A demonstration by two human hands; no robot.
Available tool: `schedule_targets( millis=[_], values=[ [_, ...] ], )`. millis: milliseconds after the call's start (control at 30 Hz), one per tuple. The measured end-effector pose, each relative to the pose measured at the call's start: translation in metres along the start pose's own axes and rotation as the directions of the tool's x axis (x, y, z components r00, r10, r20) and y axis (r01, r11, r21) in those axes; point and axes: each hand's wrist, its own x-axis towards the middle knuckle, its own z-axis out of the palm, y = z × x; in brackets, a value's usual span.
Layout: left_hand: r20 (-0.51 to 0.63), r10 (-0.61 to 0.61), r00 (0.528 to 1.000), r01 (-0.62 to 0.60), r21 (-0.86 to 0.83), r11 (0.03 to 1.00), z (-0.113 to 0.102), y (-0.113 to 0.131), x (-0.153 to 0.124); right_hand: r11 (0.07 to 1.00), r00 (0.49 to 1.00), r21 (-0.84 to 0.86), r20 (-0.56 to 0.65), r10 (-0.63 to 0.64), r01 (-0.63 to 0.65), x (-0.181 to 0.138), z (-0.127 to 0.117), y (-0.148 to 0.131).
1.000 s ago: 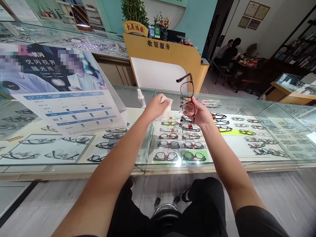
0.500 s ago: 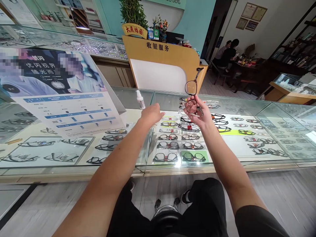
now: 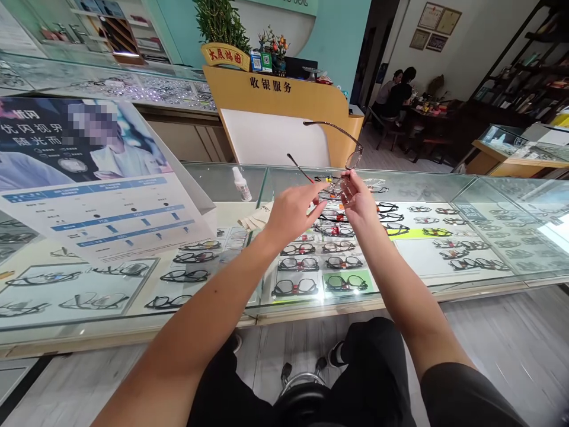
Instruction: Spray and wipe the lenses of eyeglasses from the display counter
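My right hand holds a pair of eyeglasses above the glass counter, fingers closed on the lower part of the frame. The glasses are tilted, one lens up and both temples reaching out to the left. My left hand is beside them, thumb and forefinger apart, the forefinger close to the lower temple and lens. Whether it touches them I cannot tell. A beige cloth lies on the counter just left of my left hand, partly hidden by it. Behind the cloth stands a small white spray bottle.
Several eyeglasses lie on display in the glass counter. A large printed card stands at the left. Beyond are a wooden cashier desk and two people seated at a table on the right.
My left hand has moved right, from beside the bottle to the glasses, uncovering the cloth. The glasses have turned, their temples now pointing left. The view has shifted slightly.
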Motion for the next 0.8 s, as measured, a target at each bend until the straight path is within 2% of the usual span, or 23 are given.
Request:
schedule_targets(
  millis=[100, 167, 333, 433, 500, 567, 667, 800],
  values=[
    [0.037, -0.002, 0.999, 0.001, 0.030, 1.000, 0.002, -0.004, 0.001, 1.000, 1.000, -0.013, 0.004, 0.017, -0.017, -0.006, 0.005, 0.003],
    [0.010, -0.007, 1.000, 0.006, 0.035, 0.999, 0.002, -0.008, 0.003, 1.000, 1.000, -0.010, -0.011, 0.010, -0.010, -0.011, 0.010, 0.004],
    [-0.177, 0.037, 0.984, -0.055, -0.096, 0.994, -0.007, -0.019, 0.009, 0.989, 0.992, -0.065, 0.014, -0.129, 0.130, -0.022, 0.020, 0.005],
    [-0.265, 0.034, 0.964, -0.110, -0.275, 0.955, -0.017, -0.025, 0.016, 0.958, 0.963, -0.120, -0.046, -0.267, 0.260, -0.010, 0.010, -0.003],
    [-0.288, -0.031, 0.957, -0.102, -0.435, 0.895, -0.023, -0.030, 0.021, 0.912, 0.911, -0.181, -0.124, -0.393, 0.369, 0.006, -0.005, -0.014],
    [-0.245, -0.113, 0.963, -0.058, -0.594, 0.802, -0.028, -0.035, 0.026, 0.834, 0.841, -0.269, -0.124, -0.526, 0.482, 0.021, -0.021, -0.023],
    [-0.115, -0.211, 0.971, 0.043, -0.780, 0.624, -0.032, -0.041, 0.029, 0.638, 0.712, -0.398, 0.058, -0.700, 0.659, 0.032, -0.033, -0.030],
    [-0.017, -0.330, 0.944, 0.121, -0.912, 0.391, -0.034, -0.041, 0.030, 0.372, 0.534, -0.476, 0.267, -0.802, 0.797, 0.015, -0.022, -0.024]
  ],
)
